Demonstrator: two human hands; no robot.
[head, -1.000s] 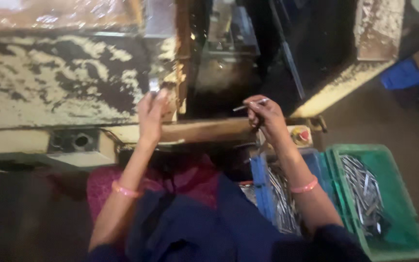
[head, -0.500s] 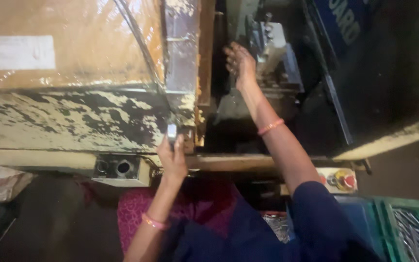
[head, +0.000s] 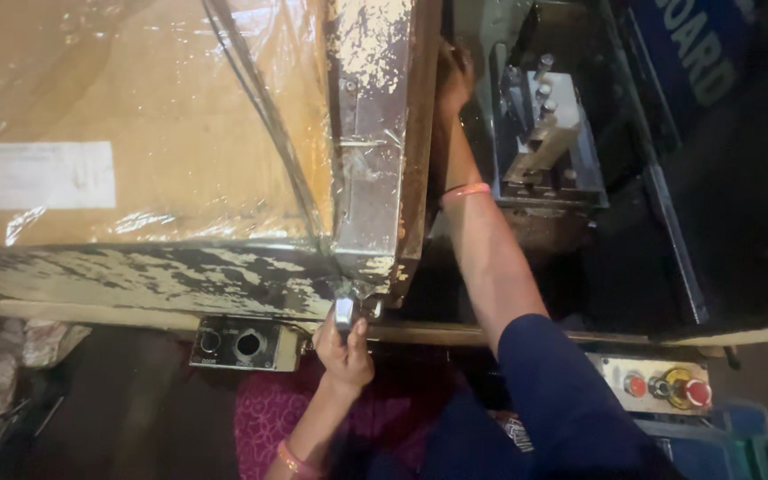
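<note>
Pinching a small metal piece (head: 344, 313) at the press frame's (head: 375, 160) lower edge, the left hand (head: 345, 348) holds steady, while the right hand (head: 453, 76), earlier near the bench, now reaches deep beside the die block (head: 544, 133), grip hidden

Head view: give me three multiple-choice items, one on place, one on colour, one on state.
1. Where is the right hand?
A. reached up into the machine bay beside the metal fixture
B. on the control box
C. in a crate

2. What colour is the bangle on the right wrist?
A. blue
B. orange-pink
C. black

3. What is the left hand doing?
A. hanging free
B. lying flat on the cardboard
C. fingers pinching a small silver lever at the machine's edge

Answers: 1 A, the arm extends up into the dark bay; 2 B, bright band at the wrist; 3 C, the fingers close around it.
</note>
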